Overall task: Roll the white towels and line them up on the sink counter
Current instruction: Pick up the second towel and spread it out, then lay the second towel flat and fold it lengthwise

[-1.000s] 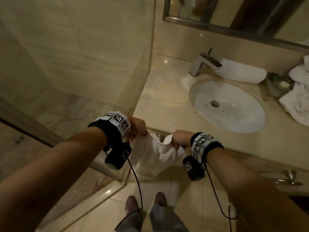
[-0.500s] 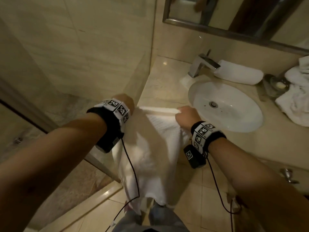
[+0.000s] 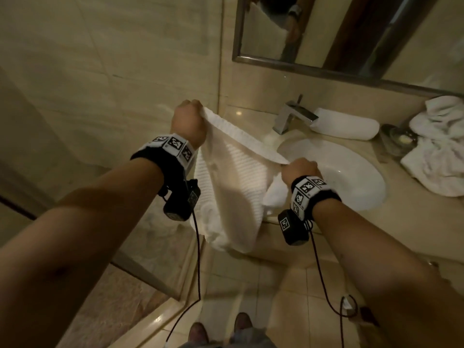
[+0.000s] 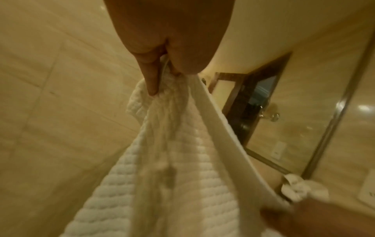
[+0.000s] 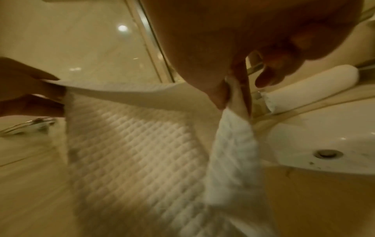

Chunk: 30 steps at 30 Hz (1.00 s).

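A white waffle-weave towel point(image 3: 233, 187) hangs spread between both hands above the counter's left part, its lower end drooping past the counter's front edge. My left hand point(image 3: 188, 121) grips one top corner, raised near the wall; in the left wrist view the left hand point(image 4: 162, 70) pinches the towel point(image 4: 162, 168). My right hand point(image 3: 298, 169) grips the other top corner, lower, over the basin's left rim; the right wrist view shows that hand point(image 5: 227, 89) pinching the towel point(image 5: 131, 136). One rolled white towel point(image 3: 346, 126) lies behind the basin; the same rolled towel point(image 5: 308, 86) shows beside the right hand.
The white oval basin point(image 3: 351, 167) is set in the beige counter point(image 3: 411, 212), with a chrome faucet point(image 3: 291, 116) behind it. Crumpled white towels point(image 3: 439, 146) lie at the right, next to a small glass dish point(image 3: 399, 139). A mirror point(image 3: 326, 33) hangs above; a glass shower wall stands left.
Both hands have risen with the towel from below the counter edge to above the counter. The towel has opened out flat, and the left hand is now higher than the right.
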Motion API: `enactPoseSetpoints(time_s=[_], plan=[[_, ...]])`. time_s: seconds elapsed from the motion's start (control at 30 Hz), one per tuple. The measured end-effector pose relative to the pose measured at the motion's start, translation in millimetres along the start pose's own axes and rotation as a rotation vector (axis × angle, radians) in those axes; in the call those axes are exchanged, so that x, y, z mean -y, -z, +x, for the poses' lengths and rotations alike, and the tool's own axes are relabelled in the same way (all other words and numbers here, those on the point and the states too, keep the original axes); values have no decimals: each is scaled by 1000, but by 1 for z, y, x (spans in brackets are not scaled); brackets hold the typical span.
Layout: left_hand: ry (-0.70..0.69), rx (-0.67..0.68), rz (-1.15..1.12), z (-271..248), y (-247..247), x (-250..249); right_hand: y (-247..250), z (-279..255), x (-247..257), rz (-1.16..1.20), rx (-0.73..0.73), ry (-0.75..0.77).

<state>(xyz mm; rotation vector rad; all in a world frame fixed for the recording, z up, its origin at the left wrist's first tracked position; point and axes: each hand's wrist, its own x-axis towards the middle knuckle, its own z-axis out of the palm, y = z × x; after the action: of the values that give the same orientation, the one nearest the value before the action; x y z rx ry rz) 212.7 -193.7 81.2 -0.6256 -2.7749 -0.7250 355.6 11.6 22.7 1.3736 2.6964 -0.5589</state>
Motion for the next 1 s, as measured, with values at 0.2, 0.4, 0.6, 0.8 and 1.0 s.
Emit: enactPoseSetpoints(time_s=[0.2, 0.4, 0.6, 0.8, 1.0], plan=[[10, -16, -49, 34, -22, -1, -28, 21, -1, 159, 232, -57], [164, -16, -29, 70, -40, -4, -48, 59, 8, 555, 4, -182], [238, -365, -284, 121, -59, -33, -18, 113, 44, 831, -604, 122], [175, -75, -257, 185, -107, -28, -16, 184, 58, 675, -242, 166], [242, 797, 250, 193, -186, 1, -57, 251, 62, 336, 185, 139]])
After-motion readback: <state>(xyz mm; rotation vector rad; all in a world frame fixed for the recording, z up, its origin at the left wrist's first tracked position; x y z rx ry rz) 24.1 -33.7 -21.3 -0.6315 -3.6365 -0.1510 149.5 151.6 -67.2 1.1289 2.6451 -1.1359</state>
